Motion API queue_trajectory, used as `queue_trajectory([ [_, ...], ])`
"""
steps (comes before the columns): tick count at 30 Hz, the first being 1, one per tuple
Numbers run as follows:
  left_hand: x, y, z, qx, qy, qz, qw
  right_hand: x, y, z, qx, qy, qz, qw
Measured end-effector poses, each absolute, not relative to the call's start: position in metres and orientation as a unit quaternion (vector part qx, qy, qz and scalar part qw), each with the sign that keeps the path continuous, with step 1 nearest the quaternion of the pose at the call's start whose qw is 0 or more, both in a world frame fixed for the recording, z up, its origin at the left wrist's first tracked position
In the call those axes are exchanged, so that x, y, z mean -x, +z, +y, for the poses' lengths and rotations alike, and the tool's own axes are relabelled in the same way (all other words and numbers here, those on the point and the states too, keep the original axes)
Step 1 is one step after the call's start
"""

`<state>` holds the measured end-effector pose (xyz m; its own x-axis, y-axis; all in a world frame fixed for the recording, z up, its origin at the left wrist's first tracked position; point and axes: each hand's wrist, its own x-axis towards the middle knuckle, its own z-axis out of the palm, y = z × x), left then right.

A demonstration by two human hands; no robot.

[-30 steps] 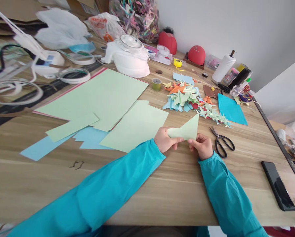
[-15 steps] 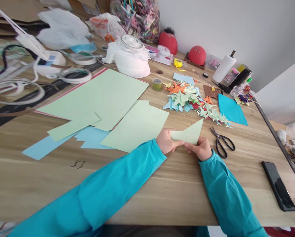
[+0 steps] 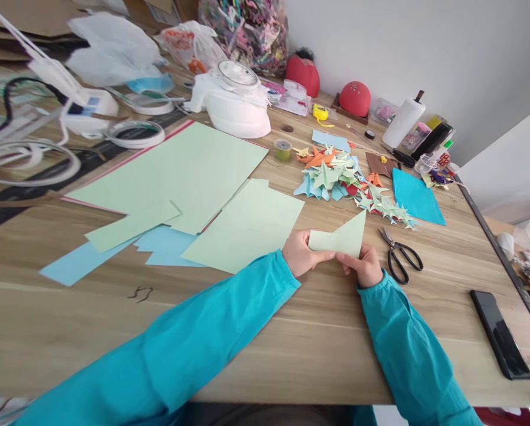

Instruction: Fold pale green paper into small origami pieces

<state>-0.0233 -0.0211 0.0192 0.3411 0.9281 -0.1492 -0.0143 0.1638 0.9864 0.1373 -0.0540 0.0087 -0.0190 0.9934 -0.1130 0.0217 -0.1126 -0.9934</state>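
Note:
A folded sheet of pale green paper (image 3: pixel 342 238) is held above the table between both hands, one pointed corner sticking up at its right end. My left hand (image 3: pixel 304 253) pinches its left end, thumb along the lower edge. At the lower right edge, my right hand (image 3: pixel 365 265) grips the paper with thumb and fingers, the two thumb tips almost touching. Black-handled scissors (image 3: pixel 398 254) lie with blades parted just right of my right hand. Behind the paper sits a heap of folded paper stars (image 3: pixel 331 174) in green, orange, blue and red.
Large pale green sheets (image 3: pixel 171 171) and blue paper strips (image 3: pixel 84 260) lie to the left. A black phone (image 3: pixel 500 334) rests at the right. Farther back are a spool (image 3: pixel 283 150), a yellow tape measure (image 3: pixel 320 113), red pincushions (image 3: pixel 355 99) and a turquoise cloth (image 3: pixel 418 196).
The folded paper has tilted slightly, and more of its front face shows at the left end. Both hands keep their grip, with only small finger shifts.

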Motion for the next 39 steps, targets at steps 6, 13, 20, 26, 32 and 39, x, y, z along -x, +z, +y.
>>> queue_trajectory([
  [6,0.023,0.018,-0.020,-0.480,0.405,0.405,0.665,-0.140,0.003,-0.052,0.512,0.539,-0.450,0.494],
  [13,0.024,0.016,-0.018,-0.459,0.410,0.353,0.704,-0.139,0.005,-0.053,0.494,0.553,-0.426,0.519],
  [20,0.027,0.013,-0.014,-0.475,0.392,0.310,0.725,-0.139,0.007,-0.051,0.490,0.560,-0.384,0.547],
  [26,0.030,0.013,-0.012,-0.440,0.349,0.276,0.780,-0.141,0.008,-0.049,0.473,0.561,-0.358,0.577],
  [32,0.028,0.004,-0.010,-0.476,0.441,0.338,0.682,-0.143,0.007,-0.048,0.471,0.561,-0.340,0.590],
  [39,0.036,0.004,-0.012,-0.761,0.554,0.320,0.107,-0.142,0.007,-0.048,0.487,0.564,-0.344,0.571],
])
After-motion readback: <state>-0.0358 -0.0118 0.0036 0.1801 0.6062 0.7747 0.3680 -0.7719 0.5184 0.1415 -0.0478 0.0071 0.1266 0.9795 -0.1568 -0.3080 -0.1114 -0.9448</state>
